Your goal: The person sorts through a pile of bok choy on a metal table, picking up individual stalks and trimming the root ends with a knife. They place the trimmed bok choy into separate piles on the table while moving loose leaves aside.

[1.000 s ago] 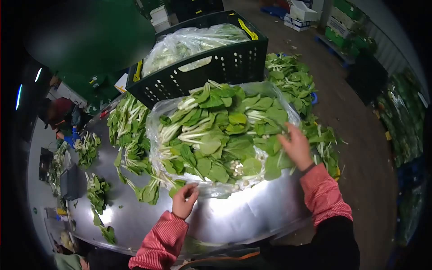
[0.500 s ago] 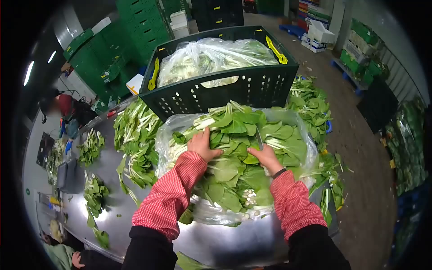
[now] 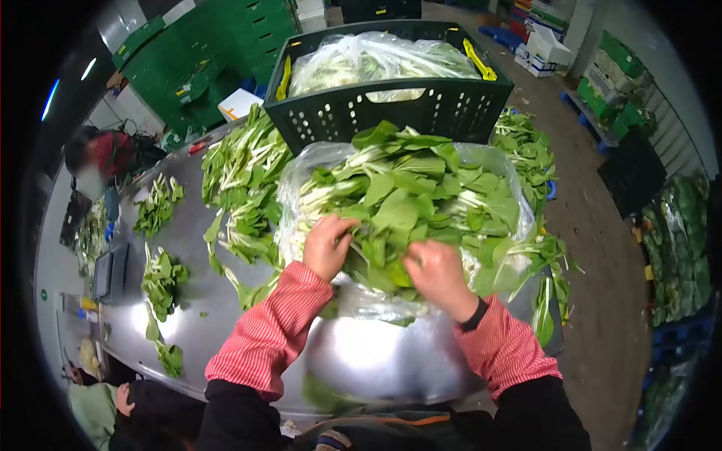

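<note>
A heap of leafy greens [image 3: 398,207] lies on a clear plastic bag [image 3: 376,301] on the metal table. My left hand [image 3: 328,244] is at the heap's near left side, its fingers curled round leaves. Across from it, my right hand [image 3: 438,274] is closed at the near right side, its fingertips against the leaves. Behind the heap stands a dark green crate [image 3: 391,116] holding bagged greens [image 3: 376,60].
More greens [image 3: 248,180] lie left of the bag, with small bunches [image 3: 162,282] farther left. Others [image 3: 523,150] are at the right. A person [image 3: 113,154] is at the upper left, beyond the metal table [image 3: 226,331]. Green crates [image 3: 218,60] stand behind.
Both my hands have come nearer to me, and their spread fingers have closed. The near leaves are gathered up, baring more of the bag and table. The whole view has shifted.
</note>
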{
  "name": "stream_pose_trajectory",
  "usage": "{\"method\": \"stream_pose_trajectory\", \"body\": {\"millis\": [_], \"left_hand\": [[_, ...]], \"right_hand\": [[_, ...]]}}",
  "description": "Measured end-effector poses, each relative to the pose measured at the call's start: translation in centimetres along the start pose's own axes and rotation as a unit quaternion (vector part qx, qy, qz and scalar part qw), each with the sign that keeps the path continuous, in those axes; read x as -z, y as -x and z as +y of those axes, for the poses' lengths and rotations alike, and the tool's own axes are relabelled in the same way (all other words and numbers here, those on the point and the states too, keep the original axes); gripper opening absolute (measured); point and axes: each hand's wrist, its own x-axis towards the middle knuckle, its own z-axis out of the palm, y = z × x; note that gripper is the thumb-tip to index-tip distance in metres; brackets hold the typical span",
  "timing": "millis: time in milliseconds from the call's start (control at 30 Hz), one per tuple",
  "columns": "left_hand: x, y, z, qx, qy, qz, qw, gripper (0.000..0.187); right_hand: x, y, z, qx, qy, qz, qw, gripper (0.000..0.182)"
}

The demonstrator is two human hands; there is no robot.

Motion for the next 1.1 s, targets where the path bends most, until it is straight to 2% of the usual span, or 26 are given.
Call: {"method": "stream_pose_trajectory", "body": {"millis": [100, 200, 233, 300, 467, 500, 600, 633, 733, 800, 833, 867, 967, 1067, 1100], "left_hand": [[3.0, 6.6, 0.2, -0.041, -0.018, -0.043, 0.998, 0.03], [4.5, 14.2, -2.0, -0.015, -0.022, -0.086, 0.996, 0.033], [4.9, 16.5, -2.6, 0.003, -0.027, -0.106, 0.994, 0.034], [5.7, 20.4, -3.4, 0.037, -0.036, -0.148, 0.988, 0.036], [7.3, 25.4, -4.0, 0.127, -0.028, -0.137, 0.982, 0.046], [7.6, 25.6, -4.3, 0.138, -0.028, -0.124, 0.982, 0.046], [8.7, 25.5, -4.4, 0.192, -0.006, -0.091, 0.977, 0.045], [9.1, 25.8, -5.1, 0.216, 0.005, -0.079, 0.973, 0.045], [10.0, 24.6, -4.2, 0.261, 0.036, -0.023, 0.964, 0.035], [10.0, 23.6, -3.6, 0.262, 0.058, 0.011, 0.963, 0.031], [9.5, 22.5, -2.2, 0.251, 0.091, 0.056, 0.962, 0.023], [9.1, 21.7, -1.2, 0.244, 0.098, 0.044, 0.964, 0.022], [7.2, 20.1, 0.8, 0.223, 0.137, -0.008, 0.965, 0.016], [3.7, 18.9, 2.5, 0.216, 0.192, -0.051, 0.956, 0.017], [3.1, 17.9, 3.7, 0.205, 0.202, -0.073, 0.955, 0.017]], "right_hand": [[-1.6, 6.1, -1.5, 0.139, 0.085, -0.059, 0.985, 0.005], [-3.6, 11.8, -2.3, 0.177, 0.086, -0.092, 0.976, 0.009], [-3.7, 13.5, -3.1, 0.146, 0.098, -0.131, 0.976, 0.011], [-4.3, 15.5, -3.9, 0.14, 0.094, -0.136, 0.976, 0.01], [-5.4, 18.3, -5.8, 0.175, 0.029, -0.23, 0.957, 0.016], [-6.1, 19.0, -6.4, 0.147, 0.053, -0.289, 0.944, 0.027], [-3.1, 17.3, -9.2, 0.041, -0.011, -0.442, 0.896, 0.045], [-2.3, 16.7, -9.2, 0.015, -0.039, -0.441, 0.896, 0.051], [1.0, 13.0, -7.1, -0.086, -0.263, -0.32, 0.906, 0.038], [1.3, 11.9, -4.3, -0.311, -0.333, -0.155, 0.876, 0.029], [1.4, 10.8, -2.6, -0.347, -0.274, -0.098, 0.892, 0.027], [1.0, 9.8, -0.9, -0.378, -0.212, -0.041, 0.9, 0.026], [-2.7, 9.3, 2.6, -0.349, -0.169, -0.004, 0.922, 0.026], [-6.3, 8.3, 2.7, -0.257, -0.015, -0.076, 0.963, 0.025], [-7.0, 8.5, 2.8, -0.265, -0.026, -0.071, 0.961, 0.024]]}}
